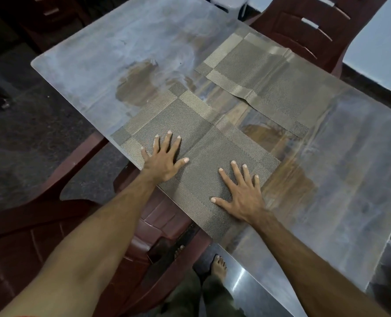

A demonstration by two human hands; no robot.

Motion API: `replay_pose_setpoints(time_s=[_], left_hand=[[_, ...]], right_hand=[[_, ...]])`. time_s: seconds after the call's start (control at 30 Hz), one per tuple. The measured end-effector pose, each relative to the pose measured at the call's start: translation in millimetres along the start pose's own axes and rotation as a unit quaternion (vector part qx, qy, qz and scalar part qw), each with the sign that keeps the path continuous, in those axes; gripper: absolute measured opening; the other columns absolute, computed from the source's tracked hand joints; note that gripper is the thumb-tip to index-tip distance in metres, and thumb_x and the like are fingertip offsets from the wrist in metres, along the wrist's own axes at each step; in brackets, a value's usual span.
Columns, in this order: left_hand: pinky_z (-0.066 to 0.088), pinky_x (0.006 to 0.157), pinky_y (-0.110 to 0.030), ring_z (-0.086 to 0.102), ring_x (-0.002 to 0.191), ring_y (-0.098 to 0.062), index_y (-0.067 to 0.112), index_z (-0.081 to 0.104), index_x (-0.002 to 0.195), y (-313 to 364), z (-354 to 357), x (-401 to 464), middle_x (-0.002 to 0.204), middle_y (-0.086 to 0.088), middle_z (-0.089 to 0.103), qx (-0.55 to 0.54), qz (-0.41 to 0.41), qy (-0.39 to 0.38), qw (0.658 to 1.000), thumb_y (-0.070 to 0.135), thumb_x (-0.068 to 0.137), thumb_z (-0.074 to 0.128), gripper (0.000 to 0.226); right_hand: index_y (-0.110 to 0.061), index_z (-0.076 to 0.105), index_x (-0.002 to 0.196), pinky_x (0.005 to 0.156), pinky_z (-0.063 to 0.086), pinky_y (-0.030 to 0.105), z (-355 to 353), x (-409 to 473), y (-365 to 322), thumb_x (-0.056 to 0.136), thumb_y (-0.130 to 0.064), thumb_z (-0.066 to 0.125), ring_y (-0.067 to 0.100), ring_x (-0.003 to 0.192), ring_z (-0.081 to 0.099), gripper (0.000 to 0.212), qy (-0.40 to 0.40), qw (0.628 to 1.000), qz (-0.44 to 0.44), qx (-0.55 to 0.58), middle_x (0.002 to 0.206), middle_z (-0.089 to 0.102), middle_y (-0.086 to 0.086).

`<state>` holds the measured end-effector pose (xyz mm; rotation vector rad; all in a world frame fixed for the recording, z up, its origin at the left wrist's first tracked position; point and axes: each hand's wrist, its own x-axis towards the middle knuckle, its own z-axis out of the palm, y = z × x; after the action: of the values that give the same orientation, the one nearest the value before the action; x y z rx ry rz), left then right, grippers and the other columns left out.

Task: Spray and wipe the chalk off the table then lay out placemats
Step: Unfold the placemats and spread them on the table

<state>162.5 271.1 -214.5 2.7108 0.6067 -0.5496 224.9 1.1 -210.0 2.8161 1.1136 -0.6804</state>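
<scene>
Pressing: left hand (161, 157) and right hand (241, 194) lie flat, fingers straight and spread, on the near placemat (196, 154); the 2 hands are apart, gripping nothing.
Near placemat: woven, brown-gold, at the table's near edge; long axis runs from upper left to lower right, along that edge; its lower-right corner meets the edge.
Far placemat (256, 78): same weave, across the table beside the far chair (308, 30); long axis roughly parallel to the near one; a crease crosses its middle and 1 edge lifts slightly.
Mats' relation: near each other, not overlapping; tabletop shows between them.
Table (94, 65): glossy top, hazy pale film over the left half, clearer brown patches near the centre and right.
Near chair (144, 236): dark red, partly under the table.
Hidden or cut off: table's right end leaves view; a bare foot (218, 267) shows below the edge; white object at top edge cannot be identified.
</scene>
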Motion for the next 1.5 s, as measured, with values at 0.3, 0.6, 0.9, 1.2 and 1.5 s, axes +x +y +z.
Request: replay_pose_setpoints(time_s=[0.3, 0.6, 0.9, 1.2, 1.5], left_hand=[[-0.004, 0.110, -0.072, -0.020, 0.149, -0.030, 0.042, -0.012, 0.153, -0.4, 0.0, 2.0, 0.162, 0.009, -0.025, -0.010, -0.007, -0.007, 1.000, 0.070, 0.094, 0.014, 0.071], [-0.002, 0.112, -0.072, -0.022, 0.149, -0.029, 0.042, -0.015, 0.153, 2.2, -2.6, 0.0, 0.161, 0.009, -0.026, -0.015, -0.012, -0.016, 1.000, 0.071, 0.094, 0.019, 0.073], [-0.002, 0.112, -0.072, -0.021, 0.149, -0.030, 0.041, -0.015, 0.153, 4.8, -2.2, -0.1, 0.162, 0.008, -0.025, -0.012, -0.018, -0.010, 1.000, 0.070, 0.094, 0.019, 0.074], [-0.001, 0.109, -0.074, -0.011, 0.150, -0.036, 0.037, -0.005, 0.156, 8.3, -5.7, -6.0, 0.165, 0.002, -0.012, -0.005, 0.009, 0.052, 0.999, 0.071, 0.094, 0.013, 0.073], [0.002, 0.114, -0.071, -0.012, 0.151, -0.034, 0.039, -0.007, 0.155, 8.1, 5.5, -8.1, 0.165, 0.005, -0.014, 0.003, -0.012, 0.018, 1.000, 0.071, 0.091, 0.008, 0.073]], right_hand=[[-0.044, -0.010, 0.152, 0.118, 0.001, 0.061, -3.1, -4.4, 1.1, 0.069, -0.093, 0.008, 0.031, 0.149, -0.016, 0.099, -0.003, 1.000, -0.004, 0.004, 0.162, -0.022, -0.001], [-0.045, -0.010, 0.153, 0.118, -0.001, 0.059, -4.9, -5.8, 1.4, 0.072, -0.090, 0.017, 0.029, 0.149, -0.018, 0.096, -0.011, 1.000, -0.001, 0.010, 0.162, -0.024, -0.003], [-0.044, -0.012, 0.153, 0.118, -0.002, 0.060, -7.2, -5.1, 3.0, 0.071, -0.090, 0.019, 0.029, 0.149, -0.020, 0.098, -0.030, 0.999, -0.002, 0.012, 0.161, -0.027, -0.003], [-0.043, -0.007, 0.154, 0.118, 0.000, 0.060, -5.4, -9.0, 8.5, 0.075, -0.088, 0.024, 0.033, 0.149, -0.016, 0.096, -0.006, 1.000, -0.005, 0.012, 0.162, -0.021, 0.002], [-0.045, -0.008, 0.153, 0.118, 0.000, 0.058, 5.2, -10.6, 14.8, 0.067, -0.092, 0.009, 0.031, 0.149, -0.016, 0.099, 0.003, 1.000, 0.000, 0.023, 0.163, -0.021, 0.000]])
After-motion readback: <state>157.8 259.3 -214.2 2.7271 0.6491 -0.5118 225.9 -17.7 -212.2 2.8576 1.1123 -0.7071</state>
